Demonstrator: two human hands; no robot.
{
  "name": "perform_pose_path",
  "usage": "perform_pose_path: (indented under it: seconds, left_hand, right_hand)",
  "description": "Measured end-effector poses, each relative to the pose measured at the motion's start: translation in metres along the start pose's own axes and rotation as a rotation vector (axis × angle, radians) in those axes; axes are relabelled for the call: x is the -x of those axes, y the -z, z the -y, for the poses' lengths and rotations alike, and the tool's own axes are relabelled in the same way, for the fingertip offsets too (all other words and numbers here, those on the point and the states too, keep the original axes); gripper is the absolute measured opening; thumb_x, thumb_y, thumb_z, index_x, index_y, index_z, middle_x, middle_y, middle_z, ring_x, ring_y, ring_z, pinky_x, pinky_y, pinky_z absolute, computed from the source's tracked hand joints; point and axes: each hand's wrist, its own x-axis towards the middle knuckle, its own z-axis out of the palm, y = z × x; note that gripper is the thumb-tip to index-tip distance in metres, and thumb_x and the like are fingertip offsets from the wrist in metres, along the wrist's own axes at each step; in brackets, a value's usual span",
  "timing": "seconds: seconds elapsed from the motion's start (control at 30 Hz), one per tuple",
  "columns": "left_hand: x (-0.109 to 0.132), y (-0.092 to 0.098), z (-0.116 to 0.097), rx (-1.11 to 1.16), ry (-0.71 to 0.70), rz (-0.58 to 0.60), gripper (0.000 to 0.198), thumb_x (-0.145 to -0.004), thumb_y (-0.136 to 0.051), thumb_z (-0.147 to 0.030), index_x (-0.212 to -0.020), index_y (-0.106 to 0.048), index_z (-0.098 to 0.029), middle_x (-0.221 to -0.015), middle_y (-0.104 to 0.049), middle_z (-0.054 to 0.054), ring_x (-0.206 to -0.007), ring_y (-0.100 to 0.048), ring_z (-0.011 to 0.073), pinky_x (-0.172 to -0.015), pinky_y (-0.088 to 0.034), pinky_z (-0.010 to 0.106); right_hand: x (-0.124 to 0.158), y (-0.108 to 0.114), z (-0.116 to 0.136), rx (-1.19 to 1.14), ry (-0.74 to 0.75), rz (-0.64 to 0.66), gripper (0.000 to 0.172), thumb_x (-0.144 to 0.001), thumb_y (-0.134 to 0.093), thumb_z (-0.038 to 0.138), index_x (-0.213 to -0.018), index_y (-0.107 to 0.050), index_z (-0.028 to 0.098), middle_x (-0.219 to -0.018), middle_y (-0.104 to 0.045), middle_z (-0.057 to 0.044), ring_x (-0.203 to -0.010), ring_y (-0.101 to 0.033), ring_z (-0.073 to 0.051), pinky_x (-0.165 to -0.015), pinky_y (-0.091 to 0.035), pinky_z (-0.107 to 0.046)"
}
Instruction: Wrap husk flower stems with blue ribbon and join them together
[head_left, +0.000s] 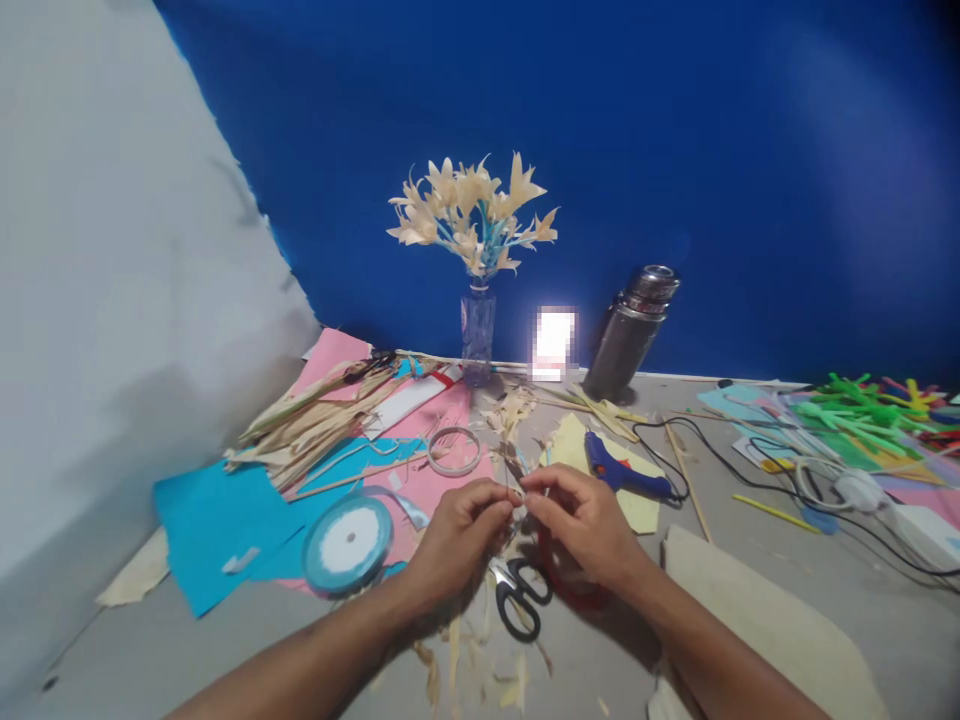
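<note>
My left hand [457,535] and my right hand [581,520] meet above the table, fingertips pinched together on a small thin piece [516,497] that I cannot make out clearly; it looks like a strip of dried leaf. Directly under my hands lie black-handled scissors [517,595] and a red ring-shaped object [574,590]. Cream-coloured leaf scraps [457,660] are scattered near my wrists. A roll of light blue ribbon [347,545] sits just left of my left hand.
A vase of cream handmade flowers [476,225] stands at the back, with a steel flask [634,330] to its right. A blue glue gun [622,470] with a black cord, coloured paper sheets [217,525], dried leaves [315,430] and green craft pieces [855,410] cover the table.
</note>
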Motion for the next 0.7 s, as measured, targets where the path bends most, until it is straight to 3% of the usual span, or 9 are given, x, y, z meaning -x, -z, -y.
perform_pose_path:
  seconds: [0.17,0.33,0.57,0.7]
  left_hand:
    - [0.0007,-0.0008,0.0042,-0.149,-0.158,0.055,0.023,-0.091,-0.056,-0.027,-0.077,-0.071,-0.016,-0.074,-0.061,0.002,-0.072,-0.055,0.0138,-0.067,-0.042,0.025]
    - [0.0015,-0.003,0.0056,-0.227,-0.215,0.069,0.023,-0.091,-0.052,-0.022,-0.076,-0.068,-0.016,-0.073,-0.059,0.002,-0.071,-0.054,0.0138,-0.067,-0.042,0.025]
    - [0.0057,-0.0021,0.0034,-0.307,-0.3,0.128,0.02,-0.091,-0.053,-0.02,-0.089,-0.072,-0.018,-0.08,-0.065,0.004,-0.077,-0.058,0.0157,-0.073,-0.043,0.026]
    - [0.0062,-0.0014,-0.0002,-0.301,-0.293,0.135,0.019,-0.089,-0.054,-0.018,-0.086,-0.072,-0.018,-0.079,-0.067,0.004,-0.076,-0.059,0.0157,-0.072,-0.044,0.025]
  right_hand:
    - [0.0028,-0.0067,0.002,-0.003,0.078,0.003,0.009,-0.085,-0.063,0.022,-0.088,-0.071,0.019,-0.086,-0.069,-0.003,-0.071,-0.06,-0.015,-0.066,-0.046,-0.025]
    - [0.0027,-0.0059,-0.0002,-0.038,0.058,-0.009,0.007,-0.084,-0.063,0.021,-0.084,-0.07,0.019,-0.084,-0.068,-0.003,-0.074,-0.061,-0.015,-0.068,-0.046,-0.025]
    - [0.0045,-0.0055,-0.0027,-0.06,0.019,0.01,0.012,-0.086,-0.061,0.026,-0.077,-0.063,0.019,-0.075,-0.062,0.0,-0.07,-0.056,-0.015,-0.066,-0.044,-0.026]
    - [0.0045,-0.0051,-0.0014,-0.059,0.069,0.009,0.014,-0.087,-0.06,0.026,-0.074,-0.061,0.019,-0.075,-0.061,0.0,-0.072,-0.056,-0.015,-0.07,-0.043,-0.026]
